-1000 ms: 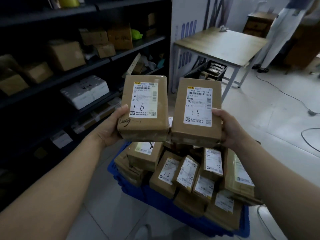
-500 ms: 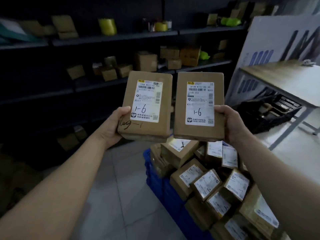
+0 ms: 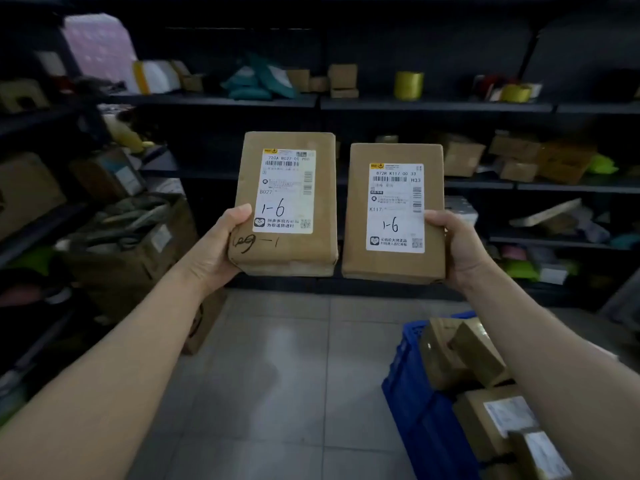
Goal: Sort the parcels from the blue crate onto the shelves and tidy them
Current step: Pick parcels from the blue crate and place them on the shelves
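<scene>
Two brown cardboard parcels are held up side by side in front of dark shelves (image 3: 433,107). My left hand (image 3: 218,247) grips the left parcel (image 3: 325,202) at its lower left corner; its white label reads "1-6". My right hand (image 3: 457,247) grips the right parcel (image 3: 358,209) at its right edge; that label also reads "1-6". The blue crate (image 3: 412,393) stands on the floor at the lower right, with several more brown parcels (image 3: 478,355) piled in it, partly hidden behind my right forearm.
The dark shelves carry small boxes (image 3: 343,76), yellow tape rolls (image 3: 408,85), teal bags (image 3: 256,81) and other packets. An open carton (image 3: 152,237) stuffed with packages stands on the floor at the left. Pale floor tiles (image 3: 277,375) lie between it and the crate.
My view has swung left toward the shelves; the table has left the frame and the crate has slid to the lower right. Both parcels stay gripped and raised, now facing the shelves.
</scene>
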Demonstrator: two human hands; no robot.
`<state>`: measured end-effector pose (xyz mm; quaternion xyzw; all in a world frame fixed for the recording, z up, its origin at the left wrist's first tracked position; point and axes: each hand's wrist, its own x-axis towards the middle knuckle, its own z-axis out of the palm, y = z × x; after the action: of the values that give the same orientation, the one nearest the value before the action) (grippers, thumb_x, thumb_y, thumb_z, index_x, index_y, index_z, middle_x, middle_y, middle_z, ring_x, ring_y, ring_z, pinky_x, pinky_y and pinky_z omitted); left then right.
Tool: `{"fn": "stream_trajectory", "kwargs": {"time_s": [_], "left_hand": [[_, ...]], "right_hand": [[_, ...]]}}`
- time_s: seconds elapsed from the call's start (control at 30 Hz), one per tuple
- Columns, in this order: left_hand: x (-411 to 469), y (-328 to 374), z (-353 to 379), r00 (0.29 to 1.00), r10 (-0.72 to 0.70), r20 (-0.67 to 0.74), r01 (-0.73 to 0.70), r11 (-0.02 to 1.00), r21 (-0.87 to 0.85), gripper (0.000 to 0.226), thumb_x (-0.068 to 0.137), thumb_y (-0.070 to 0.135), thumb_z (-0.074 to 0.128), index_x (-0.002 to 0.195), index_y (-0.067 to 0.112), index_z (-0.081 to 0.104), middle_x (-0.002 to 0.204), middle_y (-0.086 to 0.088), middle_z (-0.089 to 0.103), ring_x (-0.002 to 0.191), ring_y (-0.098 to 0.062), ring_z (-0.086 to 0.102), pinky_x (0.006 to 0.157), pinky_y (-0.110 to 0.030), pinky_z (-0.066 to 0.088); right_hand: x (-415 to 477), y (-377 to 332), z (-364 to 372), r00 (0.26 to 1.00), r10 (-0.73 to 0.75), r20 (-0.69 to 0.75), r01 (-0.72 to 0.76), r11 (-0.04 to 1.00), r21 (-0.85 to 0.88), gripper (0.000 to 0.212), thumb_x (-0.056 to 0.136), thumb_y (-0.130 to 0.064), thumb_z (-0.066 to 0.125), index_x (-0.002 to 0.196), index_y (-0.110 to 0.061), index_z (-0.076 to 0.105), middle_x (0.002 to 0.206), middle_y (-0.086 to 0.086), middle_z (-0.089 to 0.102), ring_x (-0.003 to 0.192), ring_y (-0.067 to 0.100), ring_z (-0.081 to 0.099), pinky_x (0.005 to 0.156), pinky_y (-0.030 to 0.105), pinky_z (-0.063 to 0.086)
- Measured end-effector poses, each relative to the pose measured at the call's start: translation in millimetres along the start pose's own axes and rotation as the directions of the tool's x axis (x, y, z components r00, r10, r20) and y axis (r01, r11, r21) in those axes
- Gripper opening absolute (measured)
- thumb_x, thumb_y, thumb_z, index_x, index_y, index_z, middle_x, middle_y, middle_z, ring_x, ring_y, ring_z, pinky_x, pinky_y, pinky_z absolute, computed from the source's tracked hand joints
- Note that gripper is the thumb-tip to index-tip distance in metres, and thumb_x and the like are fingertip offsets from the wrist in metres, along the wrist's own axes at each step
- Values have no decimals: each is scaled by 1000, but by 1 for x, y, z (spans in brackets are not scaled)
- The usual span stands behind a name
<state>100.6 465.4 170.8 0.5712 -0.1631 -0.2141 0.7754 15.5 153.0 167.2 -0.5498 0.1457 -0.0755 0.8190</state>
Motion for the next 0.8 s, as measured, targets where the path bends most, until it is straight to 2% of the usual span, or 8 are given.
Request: {"fn": "stream_trajectory", "kwargs": {"time_s": [0.13,0.23,0.33,0.4,0.5,0.63,0.73,0.8], "left_hand": [[-42,11,-48,991,21,-129,-29,998,-60,38,94,36,40,120,20,63,121,-9,65,106,-21,63,82,-32,54],[-71,22,-74,975,51,-217,-61,997,-40,41,93,35,42,127,17,56,120,-9,65,106,-22,64,77,-30,55],[-99,33,-91,942,81,-324,-85,996,3,36,92,36,44,119,22,64,117,-7,67,103,-20,65,74,-29,56],[-116,37,-98,918,117,-379,-114,993,29,35,93,36,43,114,24,68,120,-8,66,105,-21,65,78,-30,56],[-139,42,-103,852,163,-497,-152,986,63,35,92,33,41,111,23,68,115,-7,68,102,-20,66,78,-30,56],[-174,45,-109,807,194,-558,-161,981,108,35,88,39,52,114,23,69,122,-11,64,110,-25,62,92,-39,52],[-208,44,-113,715,233,-660,-174,972,155,34,91,39,45,108,25,72,116,-8,68,103,-22,66,83,-35,55],[-235,44,-118,667,241,-705,-152,970,188,39,90,42,45,116,23,67,121,-11,65,108,-26,63,87,-40,54]], "right_hand": [[13,28,58,994,45,101,-44,999,-9,47,86,-24,58,131,-9,56,114,14,70,91,29,71,67,38,59],[26,42,99,979,83,187,-77,996,-40,60,76,-26,63,132,-9,54,117,14,69,98,32,69,70,40,58],[40,50,136,946,108,305,-89,993,-76,54,82,-25,59,134,-11,53,118,14,69,101,32,68,71,40,58],[49,53,159,912,133,387,-98,989,-110,53,83,-25,58,134,-12,52,119,13,69,103,33,68,71,40,59],[60,56,192,854,168,493,-106,983,-151,60,77,-28,62,134,-12,53,119,13,69,103,32,68,69,39,59],[66,69,236,770,212,601,-130,975,-178,46,88,-24,53,133,-11,55,117,12,70,97,29,70,68,38,59],[59,88,273,717,265,644,-164,963,-213,43,90,-22,53,131,-10,56,115,12,70,94,28,71,70,39,59],[48,101,301,683,299,666,-189,954,-234,43,90,-20,54,131,-8,56,114,13,71,89,27,72,65,37,60]]}}
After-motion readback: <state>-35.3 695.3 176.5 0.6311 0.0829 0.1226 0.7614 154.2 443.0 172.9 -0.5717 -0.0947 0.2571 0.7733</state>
